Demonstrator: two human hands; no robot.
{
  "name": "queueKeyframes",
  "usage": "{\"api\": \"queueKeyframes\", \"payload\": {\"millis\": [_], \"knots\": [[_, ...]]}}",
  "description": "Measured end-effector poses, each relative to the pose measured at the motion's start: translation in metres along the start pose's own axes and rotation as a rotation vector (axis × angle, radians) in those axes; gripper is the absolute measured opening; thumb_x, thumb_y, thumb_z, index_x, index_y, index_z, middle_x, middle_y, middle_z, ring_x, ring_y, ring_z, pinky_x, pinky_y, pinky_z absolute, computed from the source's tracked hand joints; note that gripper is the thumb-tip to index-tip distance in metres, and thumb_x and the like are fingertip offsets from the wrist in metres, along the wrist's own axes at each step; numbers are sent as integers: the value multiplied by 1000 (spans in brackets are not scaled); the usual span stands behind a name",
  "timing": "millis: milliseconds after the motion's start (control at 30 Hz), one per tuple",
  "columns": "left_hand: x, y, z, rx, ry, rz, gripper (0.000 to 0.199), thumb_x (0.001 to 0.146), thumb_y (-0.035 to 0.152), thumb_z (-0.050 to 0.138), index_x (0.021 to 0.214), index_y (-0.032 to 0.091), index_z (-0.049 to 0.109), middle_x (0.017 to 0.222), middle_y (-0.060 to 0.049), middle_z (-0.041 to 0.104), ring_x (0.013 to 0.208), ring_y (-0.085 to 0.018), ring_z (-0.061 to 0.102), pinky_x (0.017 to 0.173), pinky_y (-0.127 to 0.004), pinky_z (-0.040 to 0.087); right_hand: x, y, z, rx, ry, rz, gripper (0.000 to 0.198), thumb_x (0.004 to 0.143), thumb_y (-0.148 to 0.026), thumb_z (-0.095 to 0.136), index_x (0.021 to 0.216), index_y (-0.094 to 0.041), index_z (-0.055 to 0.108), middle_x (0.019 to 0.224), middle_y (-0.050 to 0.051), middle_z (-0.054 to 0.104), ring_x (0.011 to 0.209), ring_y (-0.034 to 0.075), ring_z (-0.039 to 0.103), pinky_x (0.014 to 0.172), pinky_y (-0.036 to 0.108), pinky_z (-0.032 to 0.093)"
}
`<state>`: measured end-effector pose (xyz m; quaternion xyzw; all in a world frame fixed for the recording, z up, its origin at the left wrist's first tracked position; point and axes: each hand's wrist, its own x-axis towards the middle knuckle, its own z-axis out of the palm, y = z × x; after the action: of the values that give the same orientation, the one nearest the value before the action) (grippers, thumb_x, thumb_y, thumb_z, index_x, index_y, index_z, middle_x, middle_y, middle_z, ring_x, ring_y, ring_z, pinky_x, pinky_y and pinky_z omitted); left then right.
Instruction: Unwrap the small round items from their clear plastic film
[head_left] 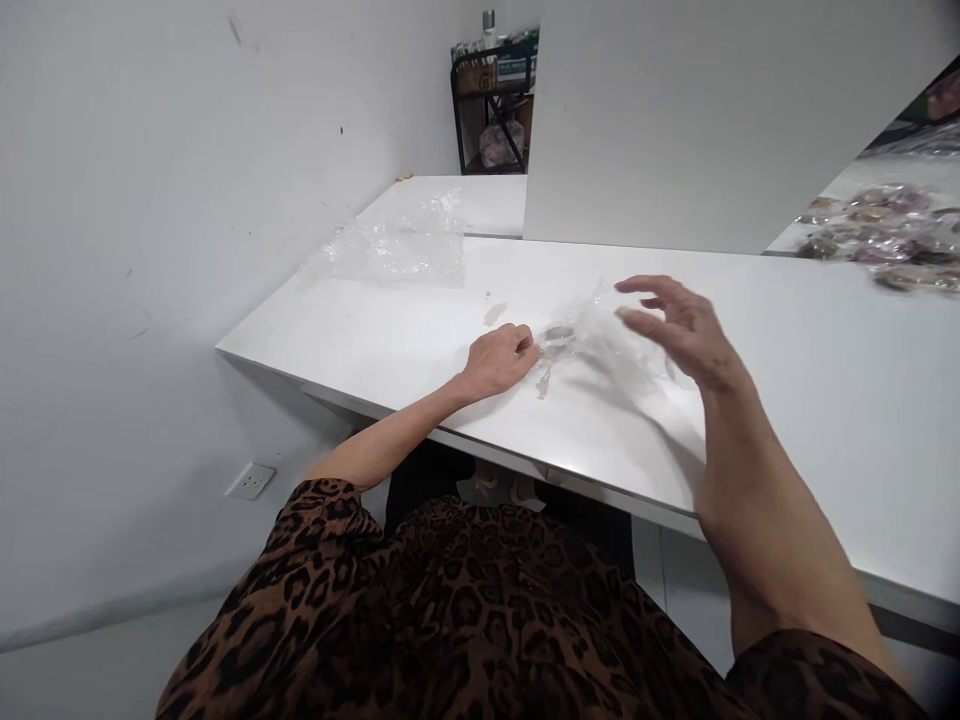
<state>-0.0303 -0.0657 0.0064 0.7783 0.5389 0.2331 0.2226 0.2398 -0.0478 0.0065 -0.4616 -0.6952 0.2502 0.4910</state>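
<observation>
A crumpled clear plastic bag (pixel 626 350) lies on the white table, its right part blurred. At its left end, a small dark, flat item (pixel 559 333) shows in or under the film; I cannot make out its kind. My left hand (pixel 501 360) rests on the table with curled fingers closed on the bag's left end. Over the bag's right side hovers my right hand (pixel 682 325), thumb and fingers apart, with nothing visibly gripped between them.
Clear plastic sheeting (pixel 397 245) lies at the table's far left, by the wall. A white upright panel (pixel 675 120) rises along the back edge. Several plastic-wrapped items (pixel 885 230) sit at the far right. Behind stands a dark shelf (pixel 491 90). Torn patches (pixel 495 314) mark the tabletop.
</observation>
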Motion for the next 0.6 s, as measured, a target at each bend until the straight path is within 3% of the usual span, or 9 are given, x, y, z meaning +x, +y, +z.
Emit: {"api": "queueKeyframes", "payload": {"millis": [67, 133, 233, 333, 400, 500, 600], "knots": [[4, -1, -1, -235, -48, -76, 21, 92, 30, 57, 74, 19, 56, 87, -3, 67, 75, -15, 59, 70, -30, 43, -3, -5, 12, -70, -76, -45, 47, 77, -67, 79, 105, -29, 74, 126, 9, 69, 131, 34, 55, 105, 57, 47], [7, -2, -1, -502, -73, -204, 20, 92, 31, 58, 76, 19, 54, 90, -4, 68, 69, -12, 61, 60, -26, 40, -5, -6, 24, -136, -43, -106, 43, 79, -66, 79, 99, -29, 74, 121, 9, 70, 132, 36, 53, 107, 61, 43], [12, -5, -4, -791, -6, -386, 19, 93, 36, 57, 84, 20, 50, 98, -5, 70, 60, -9, 62, 51, -24, 33, -11, -10, 41, -234, 25, -178, 31, 85, -57, 74, 95, -28, 74, 114, 8, 73, 132, 37, 52, 115, 64, 33], [18, -8, -13, -951, 69, -462, 23, 94, 38, 55, 82, 20, 44, 99, -7, 71, 57, -9, 61, 51, -24, 35, -20, -21, 54, -250, -62, -231, 23, 87, -51, 70, 92, -28, 73, 107, 7, 74, 124, 35, 57, 115, 61, 33], [26, -15, -21, -1004, 151, -460, 25, 96, 39, 49, 81, 20, 43, 100, -8, 71, 60, -10, 61, 54, -25, 39, -24, -26, 59, -224, -114, -270, 22, 89, -49, 67, 91, -28, 73, 104, 8, 74, 118, 33, 61, 112, 58, 37], [39, -32, -34, -960, 281, -417, 29, 99, 48, 42, 94, 21, 50, 109, -11, 70, 80, -15, 69, 68, -28, 51, -23, -22, 60, -206, -8, -256, 25, 93, -50, 61, 91, -26, 71, 102, 9, 73, 111, 32, 62, 109, 57, 40], [45, -50, -36, -661, 279, -371, 42, 97, 55, 48, 122, 21, 52, 124, -18, 66, 111, -23, 69, 88, -35, 56, -19, -6, 56, -220, 116, -98, 37, 96, -58, 54, 93, -25, 68, 99, 10, 71, 104, 30, 62, 103, 56, 45]]}}
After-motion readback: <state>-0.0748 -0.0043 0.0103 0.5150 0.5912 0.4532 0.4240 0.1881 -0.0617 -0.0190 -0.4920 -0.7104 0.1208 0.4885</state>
